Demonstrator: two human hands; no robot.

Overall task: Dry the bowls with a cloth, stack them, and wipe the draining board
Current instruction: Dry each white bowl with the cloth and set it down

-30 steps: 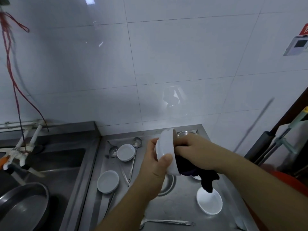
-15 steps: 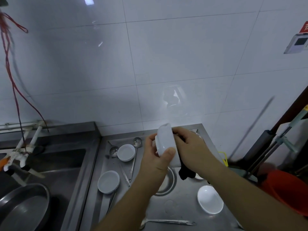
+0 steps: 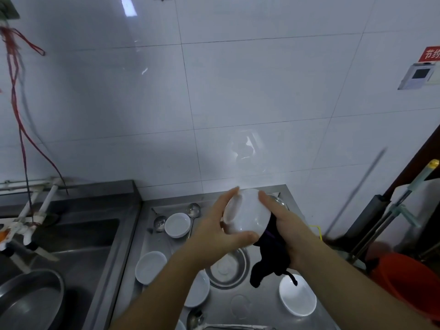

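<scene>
the left hand (image 3: 215, 236) grasps a white bowl (image 3: 247, 214) held on its side above the draining board (image 3: 252, 306), thumb under the wall and fingers up along the foot. the right hand (image 3: 284, 232) grips a dark cloth (image 3: 269, 260) at the bowl's mouth; the cloth bunches between palm and bowl and hangs down in a tail. whether any cloth is inside the bowl cannot be told.

on the board lie more white dishes, each with nothing visible in it: a small dish (image 3: 177, 225) near the back, another (image 3: 150, 267) toward the left edge, one (image 3: 198, 290) partly hidden under the left forearm, and one (image 3: 297, 296) at the right, just below the cloth's tail. a steel bowl (image 3: 226, 270) sits in the middle under the hands, and another steel rim (image 3: 278, 201) peeks out behind the right hand. two ladles (image 3: 194, 209) lie beside the back dish, and a spoon (image 3: 197, 319) lies at the near edge.

left of the board is a steel sink (image 3: 71, 236) with a steel pan (image 3: 28, 303) in it and white pipes (image 3: 28, 210) over its back. white tiles (image 3: 238, 91) cover the wall; red cord (image 3: 17, 110) hangs at the left. at the right stand mop handles (image 3: 390, 215) and a red bucket (image 3: 409, 279).
</scene>
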